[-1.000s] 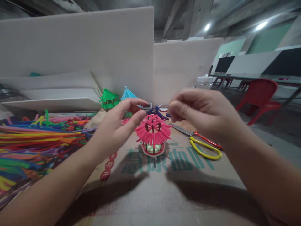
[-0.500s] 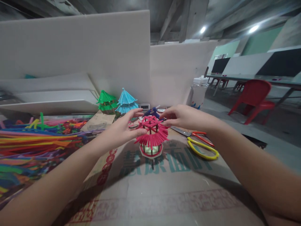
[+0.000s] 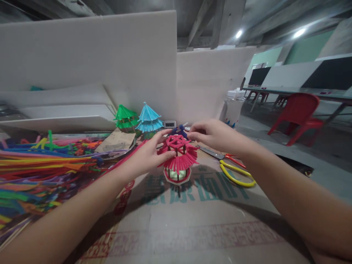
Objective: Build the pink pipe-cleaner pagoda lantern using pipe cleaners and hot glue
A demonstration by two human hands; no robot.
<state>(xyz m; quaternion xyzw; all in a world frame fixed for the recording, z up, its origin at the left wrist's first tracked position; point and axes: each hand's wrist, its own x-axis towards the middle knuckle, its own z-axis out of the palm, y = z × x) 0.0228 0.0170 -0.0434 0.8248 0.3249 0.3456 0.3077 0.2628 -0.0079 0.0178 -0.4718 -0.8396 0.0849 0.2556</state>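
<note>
A pink pavilion model (image 3: 178,161) with a tiered roof of short fuzzy strips, dark posts and a pale octagonal base stands upright on the printed cardboard. My left hand (image 3: 156,150) is at its left side, thumb across the front of the roof and fingers behind the upper tier, gripping it lightly. Beside the top right of the model, my right hand (image 3: 206,132) has its fingertips pinched together; whatever is between them is too small to make out. Behind the model lies a blue glue gun (image 3: 179,129), partly hidden.
Yellow-and-red-handled scissors (image 3: 236,174) lie right of the model. Green (image 3: 125,117) and blue (image 3: 149,118) pavilion models stand behind, near a small digital display (image 3: 169,124). Many coloured pipe cleaners (image 3: 55,161) fill the left side. A clear jar (image 3: 233,108) is at back right.
My right fingers have closed from a looser curl into a pinch and drawn slightly back from the roof. My left thumb has come further over the roof. The pavilion stays in place.
</note>
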